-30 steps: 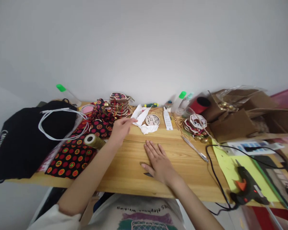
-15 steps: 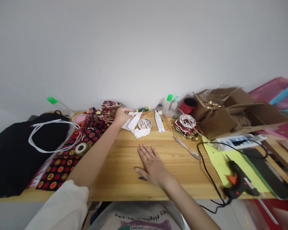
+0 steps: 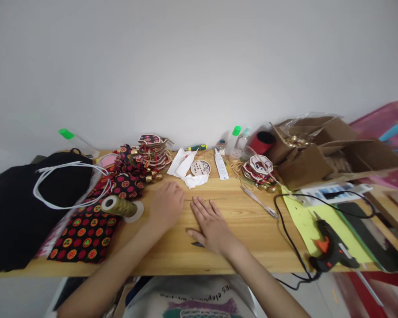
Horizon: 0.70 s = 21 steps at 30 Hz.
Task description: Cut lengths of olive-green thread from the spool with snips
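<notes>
My left hand (image 3: 167,205) rests knuckles-up on the wooden table (image 3: 252,229), fingers curled under and hidden. It lies just right of an olive thread spool (image 3: 117,206) and in front of a stack of patterned ornaments with small bells (image 3: 151,152). Flat beside it is my right hand (image 3: 210,223), palm down with fingers spread. A small dark tip (image 3: 197,244) pokes out from under its thumb side. Crumpled white paper (image 3: 185,165), a round printed disc (image 3: 200,168) and a white glue tube (image 3: 221,164) lie beyond both hands.
At the left are a black bag with white cord (image 3: 26,203) and dotted red-black fabric (image 3: 86,229). A metal tool (image 3: 258,202), a second ornament stack (image 3: 260,170), cardboard boxes (image 3: 318,159) and a corded glue gun (image 3: 331,251) on a yellow-green sheet (image 3: 305,221) are at the right.
My left hand reached back to the ornament stack and white paper, then drew back to the table beside my right hand. The right hand stayed flat. The view shifted slightly.
</notes>
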Each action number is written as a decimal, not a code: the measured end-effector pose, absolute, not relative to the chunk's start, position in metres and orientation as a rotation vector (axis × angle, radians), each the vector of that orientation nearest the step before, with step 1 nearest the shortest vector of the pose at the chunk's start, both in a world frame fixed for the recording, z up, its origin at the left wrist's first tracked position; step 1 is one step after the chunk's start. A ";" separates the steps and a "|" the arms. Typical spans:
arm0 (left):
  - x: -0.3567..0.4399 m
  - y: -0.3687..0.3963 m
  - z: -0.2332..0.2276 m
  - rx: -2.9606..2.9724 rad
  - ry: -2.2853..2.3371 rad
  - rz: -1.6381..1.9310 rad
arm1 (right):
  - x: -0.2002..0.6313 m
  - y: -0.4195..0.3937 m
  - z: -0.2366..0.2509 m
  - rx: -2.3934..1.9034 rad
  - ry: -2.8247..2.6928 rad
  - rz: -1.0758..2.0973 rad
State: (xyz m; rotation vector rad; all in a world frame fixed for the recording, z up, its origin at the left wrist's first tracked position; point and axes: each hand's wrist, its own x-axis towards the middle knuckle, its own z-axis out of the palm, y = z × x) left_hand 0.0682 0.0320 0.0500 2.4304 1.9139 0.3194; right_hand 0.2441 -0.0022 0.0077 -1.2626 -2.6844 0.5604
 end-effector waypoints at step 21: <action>0.053 -0.034 -0.003 2.420 1.997 0.287 | 0.242 -0.003 0.017 -1.311 -2.731 0.570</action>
